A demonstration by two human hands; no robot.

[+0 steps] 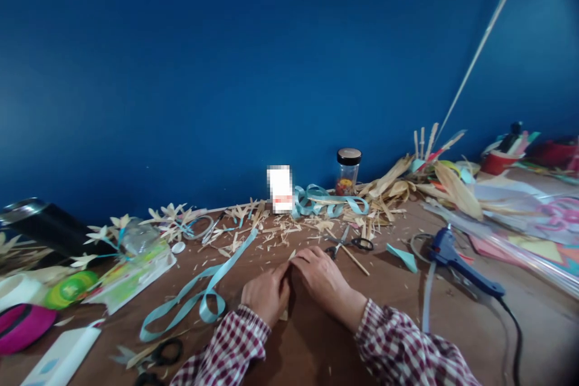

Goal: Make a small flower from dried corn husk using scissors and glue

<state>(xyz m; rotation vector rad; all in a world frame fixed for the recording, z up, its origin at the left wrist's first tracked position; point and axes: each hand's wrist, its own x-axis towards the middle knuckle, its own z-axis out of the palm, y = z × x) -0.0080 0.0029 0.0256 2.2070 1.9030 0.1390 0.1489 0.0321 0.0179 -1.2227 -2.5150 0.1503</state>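
Observation:
My left hand [268, 293] and my right hand [322, 277] meet over the middle of the brown table, fingers bent and pressed together. Between them is a pale piece of corn husk [284, 315], mostly hidden; only small bits peek out past the fingers. Beyond my right hand lie black-handled scissors [337, 245] and a thin stick [355, 260]. To the left of my left hand curls a light blue ribbon [181, 307]. A second pair of scissors [165, 351] rests near my left sleeve.
A blue glue gun [465, 265] with its black cord lies at right. Along the blue wall are a lidded jar [348, 172], more blue ribbon [312, 199], dry corn husks [389, 187] and a lit, blurred phone-like screen [280, 187]. Husk flowers [169, 217] and a magenta tape roll [27, 329] are at left.

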